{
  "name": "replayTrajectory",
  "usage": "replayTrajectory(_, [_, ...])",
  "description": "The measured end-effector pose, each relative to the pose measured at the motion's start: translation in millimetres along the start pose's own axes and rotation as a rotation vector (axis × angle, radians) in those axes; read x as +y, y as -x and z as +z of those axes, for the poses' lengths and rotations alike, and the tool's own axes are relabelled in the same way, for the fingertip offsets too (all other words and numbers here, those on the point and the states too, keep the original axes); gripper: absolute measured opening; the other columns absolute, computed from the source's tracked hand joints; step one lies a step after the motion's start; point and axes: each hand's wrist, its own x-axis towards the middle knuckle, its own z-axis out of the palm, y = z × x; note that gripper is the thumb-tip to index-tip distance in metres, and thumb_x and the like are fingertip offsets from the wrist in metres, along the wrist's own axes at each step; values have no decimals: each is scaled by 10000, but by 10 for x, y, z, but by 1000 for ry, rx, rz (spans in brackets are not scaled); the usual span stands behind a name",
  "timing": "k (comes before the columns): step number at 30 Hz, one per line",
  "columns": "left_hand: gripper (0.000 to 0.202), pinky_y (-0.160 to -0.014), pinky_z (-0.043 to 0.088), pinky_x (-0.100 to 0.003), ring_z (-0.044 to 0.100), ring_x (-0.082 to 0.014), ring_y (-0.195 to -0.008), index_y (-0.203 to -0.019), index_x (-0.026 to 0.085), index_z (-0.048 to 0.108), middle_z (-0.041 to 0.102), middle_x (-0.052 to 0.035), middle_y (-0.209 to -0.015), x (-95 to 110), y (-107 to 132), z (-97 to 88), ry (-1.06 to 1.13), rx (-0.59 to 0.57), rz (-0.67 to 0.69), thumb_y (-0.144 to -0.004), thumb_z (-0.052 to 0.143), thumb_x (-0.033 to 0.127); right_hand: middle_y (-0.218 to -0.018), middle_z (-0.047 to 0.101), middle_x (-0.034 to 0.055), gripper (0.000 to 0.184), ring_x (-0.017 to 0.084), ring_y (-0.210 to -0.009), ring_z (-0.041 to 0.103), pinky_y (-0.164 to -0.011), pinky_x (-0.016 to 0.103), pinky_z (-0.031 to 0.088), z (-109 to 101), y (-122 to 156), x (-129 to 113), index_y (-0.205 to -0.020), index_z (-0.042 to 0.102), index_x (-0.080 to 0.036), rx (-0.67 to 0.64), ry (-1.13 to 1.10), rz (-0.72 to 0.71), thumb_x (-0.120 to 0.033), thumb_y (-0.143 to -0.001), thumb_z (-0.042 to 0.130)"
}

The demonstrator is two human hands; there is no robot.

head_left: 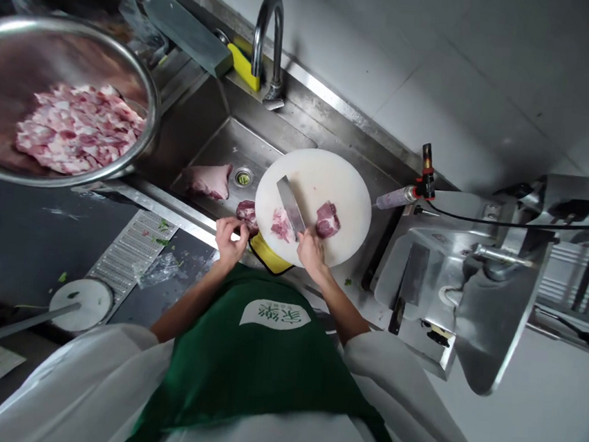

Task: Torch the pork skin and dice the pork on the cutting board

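Note:
A round white cutting board (330, 176) rests over the right part of a steel sink (229, 138). My right hand (310, 248) is closed on the handle of a cleaver (290, 205), whose blade lies between two raw meat pieces: a paler piece (281, 225) on its left and a darker chunk (328, 219) on its right. At the board's left edge my left hand (230, 237) curls its fingers around another dark meat chunk (246, 213). A larger slab of meat (209, 179) lies in the sink basin.
A big steel bowl (10, 41) of chopped meat stands at the left. The faucet (268, 38) rises behind the sink. A metal meat slicer (475, 287) stands to the right, a small torch (406, 193) lies by the board, and a yellow object (270, 257) sits under the board's near edge.

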Motion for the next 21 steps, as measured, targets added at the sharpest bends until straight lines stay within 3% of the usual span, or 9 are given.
replayTrajectory(2, [145, -878, 486, -437, 577, -230, -925, -915, 221, 626, 631, -72, -927, 55, -11, 152, 27, -89, 64, -1010, 555, 305, -1175, 748, 194, 319, 259, -1115, 718, -912, 289, 506, 109, -114, -18, -1311, 567, -102, -91, 43, -6, -275, -1113, 386])
replayTrajectory(4, [151, -907, 479, -450, 573, -243, -979, -953, 220, 657, 659, -83, -984, 144, -27, 398, 59, -263, 151, -1014, 553, 311, -1222, 734, 192, 350, 254, -1154, 704, -940, 290, 500, 140, -165, 5, -1348, 544, -109, -92, 58, -12, -297, -1122, 354])
replayTrajectory(8, [157, -937, 462, -485, 554, -295, -1072, -970, 207, 717, 671, -118, -1040, 267, -32, 855, 11, -593, 240, -978, 572, 269, -1238, 729, 185, 352, 253, -1166, 695, -941, 293, 498, 112, -5, 175, -1345, 548, -126, -102, 77, -21, -310, -1122, 347])
replayTrajectory(11, [169, -924, 451, -490, 549, -310, -1071, -971, 198, 736, 671, -136, -1061, 204, -18, 946, -47, -636, 221, -960, 571, 230, -1152, 755, 166, 345, 264, -1093, 717, -926, 319, 509, 129, 331, 452, -1281, 594, -145, -164, 111, 17, -318, -1116, 346])
replayTrajectory(15, [164, -923, 451, -470, 548, -304, -1072, -1012, 205, 743, 678, -134, -1123, 77, 1, 880, -48, -622, 221, -953, 596, 242, -1059, 768, 148, 359, 285, -1011, 736, -897, 360, 521, 171, 678, 763, -1263, 603, -150, -207, 133, 62, -351, -1113, 346])
replayTrajectory(18, [169, -946, 457, -468, 554, -298, -1099, -1030, 212, 745, 682, -126, -1139, 58, 3, 862, -29, -633, 234, -950, 600, 242, -1082, 765, 144, 331, 280, -1044, 731, -908, 343, 507, 154, 570, 691, -1245, 605, -140, -197, 105, 61, -331, -1112, 369])
replayTrajectory(21, [177, -986, 457, -472, 556, -296, -1148, -1031, 214, 740, 687, -121, -1145, 88, -9, 848, 6, -643, 262, -960, 583, 254, -1165, 752, 160, 314, 272, -1115, 715, -920, 311, 493, 84, 191, 433, -1253, 609, -144, -138, 55, 37, -321, -1111, 392])
